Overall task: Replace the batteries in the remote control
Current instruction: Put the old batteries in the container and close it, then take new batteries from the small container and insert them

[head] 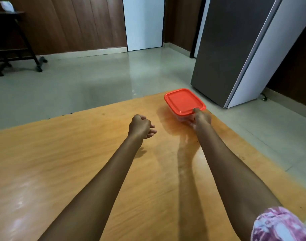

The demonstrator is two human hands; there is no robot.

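While the right hand [201, 118] pinches the near corner of the red-lidded container [184, 101], thumb on the rim, fingers [191, 122] clamped on the clear wall | left hand [140, 126] hovers just beside, loosely curled, holding nothing | container sits at the wooden surface's [79, 153] far edge, contents not discernible | grey fridge [235, 49] beyond

Glossy wood-grain table [79, 162], smooth orange plastic lid [183, 100], polished floor [96, 80].

Head-worn view — forward and down across table [65, 153].
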